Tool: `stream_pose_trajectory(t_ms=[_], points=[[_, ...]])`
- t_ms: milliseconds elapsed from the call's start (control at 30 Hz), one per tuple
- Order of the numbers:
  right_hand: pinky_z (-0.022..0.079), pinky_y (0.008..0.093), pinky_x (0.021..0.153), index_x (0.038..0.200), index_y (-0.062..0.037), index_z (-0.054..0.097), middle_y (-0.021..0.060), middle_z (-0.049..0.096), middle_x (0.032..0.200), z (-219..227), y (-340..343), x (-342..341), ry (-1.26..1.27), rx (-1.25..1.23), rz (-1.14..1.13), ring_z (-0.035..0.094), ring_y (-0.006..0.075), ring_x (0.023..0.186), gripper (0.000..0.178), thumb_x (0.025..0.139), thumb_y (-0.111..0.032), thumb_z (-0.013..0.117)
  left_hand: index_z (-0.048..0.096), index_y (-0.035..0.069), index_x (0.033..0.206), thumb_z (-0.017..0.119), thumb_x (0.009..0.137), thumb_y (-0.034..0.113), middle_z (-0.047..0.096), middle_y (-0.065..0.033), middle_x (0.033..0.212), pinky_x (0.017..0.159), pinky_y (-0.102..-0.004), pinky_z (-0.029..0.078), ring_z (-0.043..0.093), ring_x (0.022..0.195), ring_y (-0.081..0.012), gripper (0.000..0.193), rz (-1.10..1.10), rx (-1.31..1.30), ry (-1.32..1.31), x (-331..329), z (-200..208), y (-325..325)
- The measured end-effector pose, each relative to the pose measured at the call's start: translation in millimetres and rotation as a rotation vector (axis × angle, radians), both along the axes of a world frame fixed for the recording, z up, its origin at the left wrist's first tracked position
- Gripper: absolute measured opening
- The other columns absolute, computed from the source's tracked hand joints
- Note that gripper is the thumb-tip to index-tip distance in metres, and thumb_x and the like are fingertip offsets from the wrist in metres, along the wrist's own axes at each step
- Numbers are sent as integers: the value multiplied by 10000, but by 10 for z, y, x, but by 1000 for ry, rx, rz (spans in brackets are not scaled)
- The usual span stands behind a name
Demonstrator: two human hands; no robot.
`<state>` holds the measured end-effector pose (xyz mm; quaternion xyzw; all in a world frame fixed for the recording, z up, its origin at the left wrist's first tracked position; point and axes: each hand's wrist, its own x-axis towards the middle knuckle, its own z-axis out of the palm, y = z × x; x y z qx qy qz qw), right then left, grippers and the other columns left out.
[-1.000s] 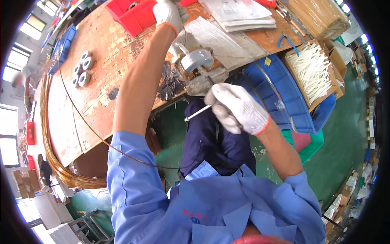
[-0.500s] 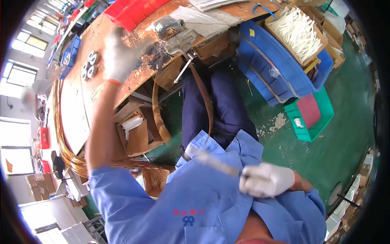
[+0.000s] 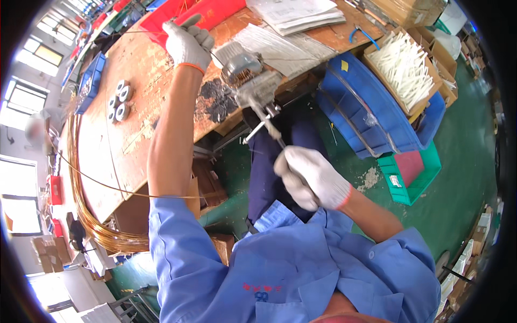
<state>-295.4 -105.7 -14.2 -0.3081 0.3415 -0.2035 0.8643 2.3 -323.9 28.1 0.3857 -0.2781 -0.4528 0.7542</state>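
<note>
I wear white gloves and a blue shirt. My left hand (image 3: 186, 43) is stretched out over the wooden workbench (image 3: 134, 134), closed on a thin wire (image 3: 218, 56) that runs to a small grey winding machine (image 3: 245, 72) at the bench edge. My right hand (image 3: 311, 177) is below the bench, over my lap, gripping the end of the machine's metal crank handle (image 3: 269, 125).
A large coil of copper wire (image 3: 89, 215) hangs off the bench's left end. Round metal parts (image 3: 118, 99) lie on the bench, a red bin (image 3: 186, 13) and papers (image 3: 301, 13) farther back. Blue bins (image 3: 371, 113), a box of white sticks (image 3: 404, 64) and a green crate (image 3: 412, 172) stand right.
My right hand drew back to my chest half a second ago and is now out at the crank again. My left hand swung left along the bench, then back near the red bin.
</note>
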Motion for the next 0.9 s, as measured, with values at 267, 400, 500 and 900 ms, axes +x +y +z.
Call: stream_pose_trajectory(t_ms=[267,400,500,900], points=[[307,232,338,999,-63,578,-51,408,614,-29,-973,174,48,-290,87,350,36,405,355,1133,-373,471,613,-65,1119,372,1126,534,261,44,621,442,-293,212,247,503,-100,645,-121,139,31,-71,-272,-352],[256,248,352,979,-89,539,-57,401,619,93,67,-354,-9,-65,59,323,36,405,339,1141,-373,447,563,-139,1135,581,1045,474,546,-83,681,744,-441,547,592,668,-269,620,-37,115,-47,761,369,3],[291,263,373,981,-86,537,-44,411,624,213,742,-869,12,23,109,357,66,408,280,1145,-281,421,543,-195,1163,691,968,555,631,-200,1045,1017,-492,543,660,1044,-322,788,154,227,-315,735,654,692],[469,374,556,1074,-60,631,96,634,678,191,984,-1212,-269,-766,605,657,239,592,224,1084,-281,596,621,-68,1195,422,1126,462,354,54,605,490,-266,346,355,509,-81,570,-27,-102,-467,-572,541,760]])
